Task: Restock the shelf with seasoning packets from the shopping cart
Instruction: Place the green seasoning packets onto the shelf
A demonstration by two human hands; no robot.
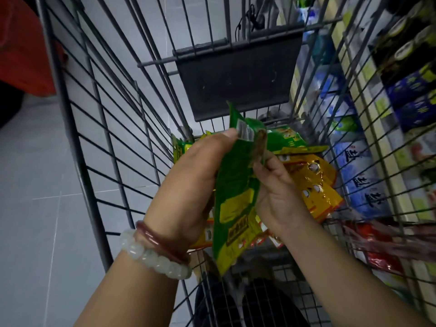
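Note:
A stack of green seasoning packets [236,197] stands on edge between my two hands, above the inside of the wire shopping cart [122,128]. My left hand [195,182] grips the stack from the left, thumb on its top edge. My right hand [276,185] holds it from the right, fingers curled round the packets. More yellow and green packets [313,178] lie in the cart below and behind my hands. The shelf [354,147] runs along the right, seen through the cart's wires.
A dark plastic flap [238,76] hangs at the cart's far end. Blue and white bags fill the lower shelf on the right, dark boxes sit higher up. Red packaging [377,246] lies at the cart's right side. Grey tiled floor [35,208] spreads to the left.

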